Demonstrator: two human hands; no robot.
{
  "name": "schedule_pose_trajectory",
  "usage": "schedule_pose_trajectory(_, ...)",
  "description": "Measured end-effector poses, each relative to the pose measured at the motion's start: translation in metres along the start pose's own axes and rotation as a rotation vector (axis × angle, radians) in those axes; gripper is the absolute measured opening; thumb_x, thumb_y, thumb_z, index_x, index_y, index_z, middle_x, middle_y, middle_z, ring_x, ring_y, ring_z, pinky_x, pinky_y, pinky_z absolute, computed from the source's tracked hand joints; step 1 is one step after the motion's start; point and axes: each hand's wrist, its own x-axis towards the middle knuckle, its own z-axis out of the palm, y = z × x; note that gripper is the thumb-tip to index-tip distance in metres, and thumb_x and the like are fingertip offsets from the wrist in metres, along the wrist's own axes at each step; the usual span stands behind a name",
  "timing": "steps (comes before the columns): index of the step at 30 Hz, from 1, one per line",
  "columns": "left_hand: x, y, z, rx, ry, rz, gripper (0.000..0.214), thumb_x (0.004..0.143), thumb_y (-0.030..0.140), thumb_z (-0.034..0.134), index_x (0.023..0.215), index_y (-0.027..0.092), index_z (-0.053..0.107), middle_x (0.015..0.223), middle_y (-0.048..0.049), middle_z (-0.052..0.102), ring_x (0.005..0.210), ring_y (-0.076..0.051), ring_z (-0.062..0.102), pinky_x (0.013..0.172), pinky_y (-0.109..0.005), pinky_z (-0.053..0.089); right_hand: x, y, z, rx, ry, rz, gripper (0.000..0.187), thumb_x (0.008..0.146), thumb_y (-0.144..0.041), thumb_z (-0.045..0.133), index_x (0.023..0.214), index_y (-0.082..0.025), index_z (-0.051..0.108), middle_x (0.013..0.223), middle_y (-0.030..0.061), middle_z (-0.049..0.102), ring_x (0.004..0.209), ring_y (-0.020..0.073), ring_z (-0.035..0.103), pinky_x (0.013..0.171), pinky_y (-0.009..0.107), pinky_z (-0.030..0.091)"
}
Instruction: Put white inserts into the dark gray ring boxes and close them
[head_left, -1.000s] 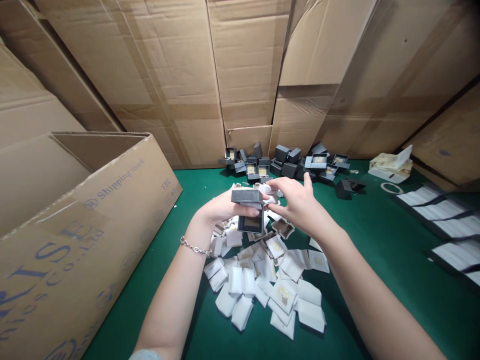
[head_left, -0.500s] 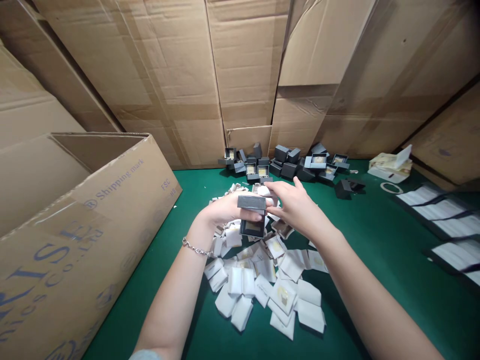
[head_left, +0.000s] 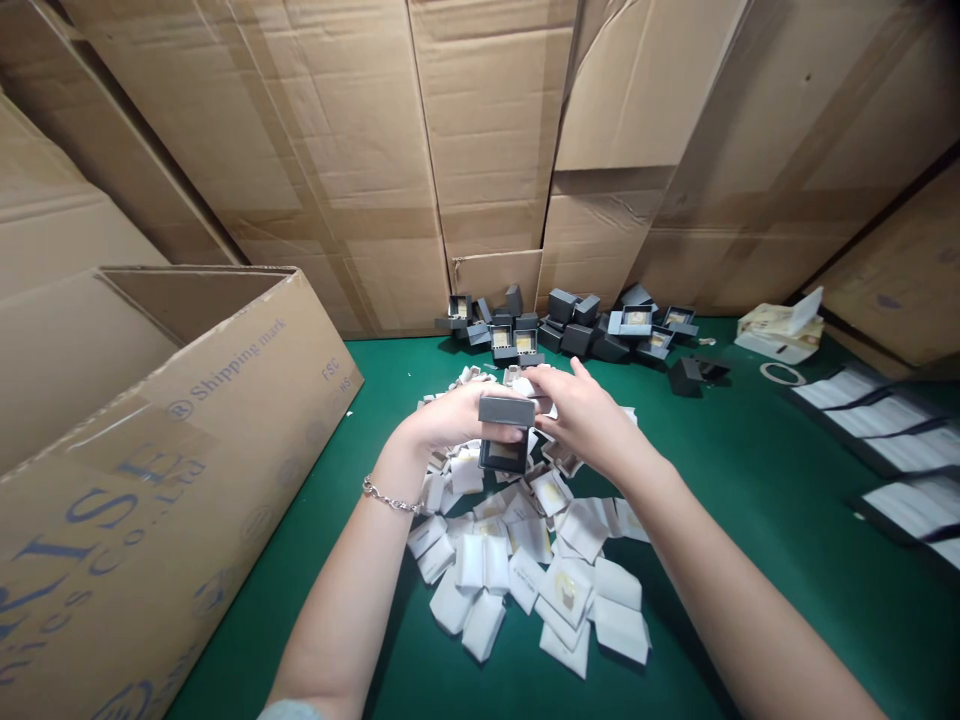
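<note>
One grey box point(head_left: 507, 411) is gripped by the left hand point(head_left: 454, 420); the right hand point(head_left: 589, 420) is held half open above white sleeves point(head_left: 551, 492). Light and stiff, it seems best held by its sides.

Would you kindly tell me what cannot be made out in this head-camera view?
Head view:
The dark grey box: the left hand hides part of it.
The white piece at the right hand: that hand hides most of it.
The sheets at far right: print too small, cut off by the edge.
</note>
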Motion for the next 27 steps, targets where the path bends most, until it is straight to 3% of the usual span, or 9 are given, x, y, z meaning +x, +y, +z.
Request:
schedule_pose_trajectory(8,0.0006,-0.0039,-0.0015,-0.019,0.026,0.009,0.031,0.067,0.026,0.075,0.096,0.016,0.069,0.093,-0.0029,0.068,0.090,-0.018,0.060,0.085,-0.031,0.044,0.0000,0.0014,0.0029,-0.029,0.065,-0.038,0.030,0.081,-0.011,0.055,0.110,-0.019,0.054,0.110,0.0083,0.068,0.098,0.0229,0.066,0.107,0.060,0.032)
schedule_pose_trajectory(15,0.0021,-0.0061,-0.0003,-0.168,0.079,0.015,0.036,0.061,0.022,0.079,0.096,0.016,0.072,0.101,-0.0068,0.072,0.098,-0.021,0.064,0.094,-0.036,0.045,0.0003,0.0026,0.0048,-0.074,0.108,-0.066,0.037,0.082,-0.013,0.055,0.119,-0.015,0.055,0.124,0.0134,0.063,0.118,0.0272,0.058,0.107,0.059,0.035)
schedule_pose_trajectory(20,0.0037,-0.0096,-0.0003,-0.262,0.114,0.004,0.035,0.057,0.021,0.082,0.090,0.015,0.073,0.099,-0.0083,0.073,0.098,-0.023,0.065,0.094,-0.038,0.047,0.0000,0.0039,0.0074,-0.094,0.130,-0.084,0.038,0.083,-0.014,0.055,0.121,-0.011,0.056,0.122,0.0159,0.064,0.119,0.0272,0.058,0.107,0.058,0.037)
schedule_pose_trajectory(27,-0.0005,-0.0087,-0.0015,-0.394,0.127,0.021,0.034,0.055,0.018,0.083,0.088,0.016,0.073,0.092,-0.0055,0.073,0.091,-0.020,0.066,0.087,-0.034,0.049,0.0011,0.0070,0.0093,-0.005,0.151,-0.010,0.038,0.082,-0.020,0.056,0.120,-0.017,0.058,0.116,0.0102,0.068,0.109,0.0251,0.064,0.108,0.059,0.035)
